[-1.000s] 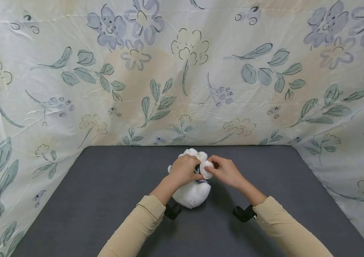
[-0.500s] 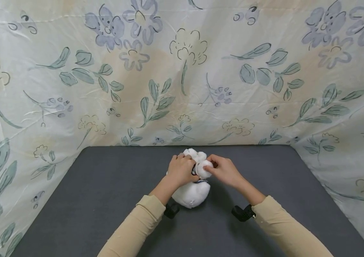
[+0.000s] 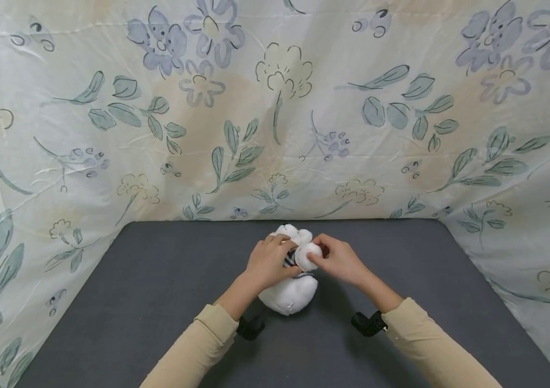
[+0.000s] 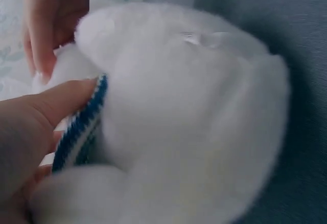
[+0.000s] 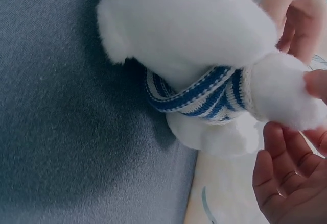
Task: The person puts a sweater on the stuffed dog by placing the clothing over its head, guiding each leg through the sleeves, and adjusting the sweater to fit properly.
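Note:
A white plush toy (image 3: 290,295) lies on the dark grey table, its round body towards the person. It wears a blue-and-white striped knitted sweater (image 5: 219,94). In the left wrist view, my left hand (image 3: 269,261) has its thumb on the striped edge, with curled fingers partly hidden behind the knit. My right hand (image 3: 342,260) pinches the toy's rounded white limb (image 5: 286,91) between thumb and fingers, just beyond the sweater's cuff. A small white tag (image 4: 199,39) shows on the plush. The toy's face is not visible.
The dark grey table (image 3: 158,302) extends around the toy. A floral cloth (image 3: 236,161) hangs behind the table and along both sides. Black wrist devices (image 3: 369,323) sit below both forearms, near the beige cuffs.
My left hand has shifted a little left across the toy, and more striped knit shows between its thumb and fingers. The right hand keeps its pinch on the limb, almost unmoved.

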Available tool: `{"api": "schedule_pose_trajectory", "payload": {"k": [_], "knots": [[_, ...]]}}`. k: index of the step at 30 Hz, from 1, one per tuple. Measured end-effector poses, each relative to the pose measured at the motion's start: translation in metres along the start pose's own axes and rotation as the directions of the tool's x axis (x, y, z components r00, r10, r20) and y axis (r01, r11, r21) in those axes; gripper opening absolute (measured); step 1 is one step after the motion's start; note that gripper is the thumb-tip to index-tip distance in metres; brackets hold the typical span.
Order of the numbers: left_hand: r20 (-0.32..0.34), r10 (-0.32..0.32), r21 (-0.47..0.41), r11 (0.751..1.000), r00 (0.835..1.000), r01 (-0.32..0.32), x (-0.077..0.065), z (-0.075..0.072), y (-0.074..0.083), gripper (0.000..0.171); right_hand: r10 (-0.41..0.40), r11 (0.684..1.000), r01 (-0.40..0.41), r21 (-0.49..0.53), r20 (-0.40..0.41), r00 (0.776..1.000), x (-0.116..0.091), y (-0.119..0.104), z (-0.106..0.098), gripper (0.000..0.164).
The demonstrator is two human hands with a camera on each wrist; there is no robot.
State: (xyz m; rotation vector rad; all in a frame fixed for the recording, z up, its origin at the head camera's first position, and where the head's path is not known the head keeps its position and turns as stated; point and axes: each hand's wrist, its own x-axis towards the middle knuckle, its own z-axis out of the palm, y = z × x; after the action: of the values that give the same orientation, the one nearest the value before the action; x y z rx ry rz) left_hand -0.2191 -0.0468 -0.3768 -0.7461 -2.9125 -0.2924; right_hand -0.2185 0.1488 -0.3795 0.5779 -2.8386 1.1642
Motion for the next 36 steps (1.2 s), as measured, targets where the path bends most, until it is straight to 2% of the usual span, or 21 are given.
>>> {"api": "schedule_pose_trajectory", "payload": {"k": [3,6,11,13,15,19,24,31,36], "knots": [[-0.069,-0.01,-0.087,0.996,0.998,0.004,-0.01,0.001,-0.006,0.057,-0.056,0.997,0.056,-0.044,-0.015,0.998,-0.002,0.0,-0.001,0.02],[-0.119,-0.059,-0.184,0.982,0.991,0.036,-0.021,0.006,-0.014,0.058,-0.113,0.989,0.11,-0.098,-0.021,0.993,-0.004,0.001,-0.002,0.025],[-0.133,-0.176,-0.37,0.922,0.975,0.116,-0.038,0.012,-0.022,0.059,-0.156,0.979,0.152,-0.139,-0.02,0.988,-0.009,0.004,-0.003,0.03],[-0.152,-0.198,-0.419,0.9,0.968,0.119,-0.042,0.014,-0.023,0.057,-0.17,0.977,0.166,-0.136,-0.017,0.985,-0.011,0.004,-0.003,0.03],[-0.195,-0.209,-0.441,0.891,0.958,0.105,-0.044,0.017,-0.024,0.053,-0.191,0.973,0.188,-0.133,-0.01,0.981,-0.012,0.004,-0.002,0.031],[-0.289,-0.221,-0.45,0.89,0.931,0.072,-0.043,0.02,-0.025,0.043,-0.227,0.965,0.223,-0.138,-0.015,0.974,-0.013,0.002,0.001,0.031],[-0.381,-0.184,-0.409,0.912,0.906,0.014,-0.039,0.013,-0.021,0.038,-0.217,0.969,0.207,-0.135,-0.064,0.974,-0.014,0.002,0.004,0.026],[-0.447,-0.094,-0.334,0.94,0.89,-0.069,-0.034,0.001,-0.008,0.035,-0.17,0.983,0.163,-0.086,-0.093,0.981,-0.021,0.017,0.02,0.024],[-0.477,-0.009,-0.235,0.965,0.879,-0.117,-0.03,0.006,0.001,0.035,-0.148,0.988,0.143,-0.055,-0.085,0.985,-0.027,0.031,0.03,0.023]]}}
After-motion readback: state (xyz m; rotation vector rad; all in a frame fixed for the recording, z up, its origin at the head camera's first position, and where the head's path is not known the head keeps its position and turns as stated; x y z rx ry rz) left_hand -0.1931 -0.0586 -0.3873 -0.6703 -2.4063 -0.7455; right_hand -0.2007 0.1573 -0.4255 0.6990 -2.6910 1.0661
